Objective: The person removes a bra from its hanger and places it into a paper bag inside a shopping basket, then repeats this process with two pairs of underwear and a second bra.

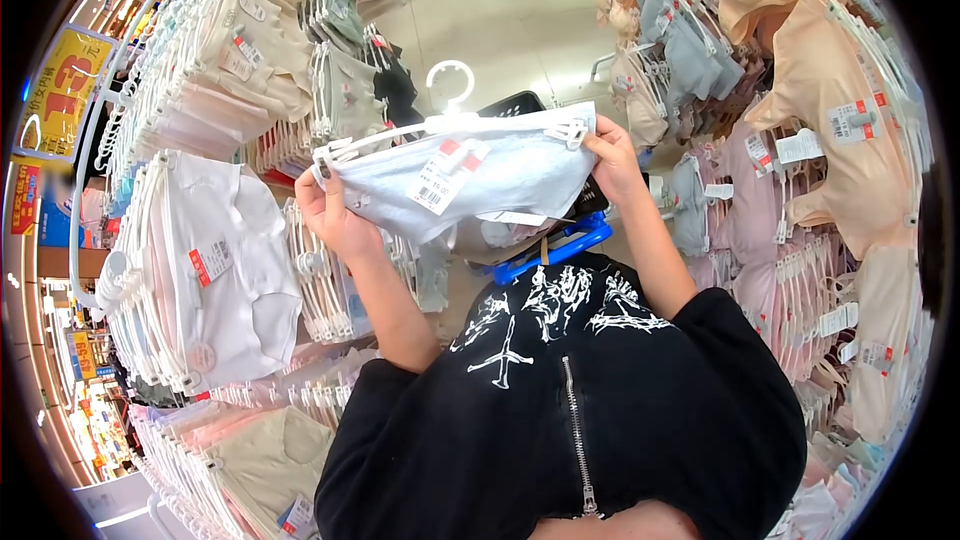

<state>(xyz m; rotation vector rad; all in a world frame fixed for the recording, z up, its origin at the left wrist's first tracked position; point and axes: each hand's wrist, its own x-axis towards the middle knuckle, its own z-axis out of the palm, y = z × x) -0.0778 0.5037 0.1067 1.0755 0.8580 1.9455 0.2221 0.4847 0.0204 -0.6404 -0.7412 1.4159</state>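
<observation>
Both hands hold up a pale blue pair of briefs (390,196) clipped to a white hanger (452,88), whose hook points away from the body. My left hand (332,215) pinches the left end by the clip. At the right end, my right hand (612,165) grips the other top corner beside its clip. A white tag with a red mark (438,183) hangs on the front of the fabric. Behind and below the briefs, a basket with a blue handle (560,248) shows in part; its contents are mostly hidden.
Racks of hanging underwear line the left side, with white briefs (240,270) nearest. On the right hang bras and tops, including a peach one (825,90). A pale tiled floor (470,15) runs between them. A yellow price sign (70,90) stands at far left.
</observation>
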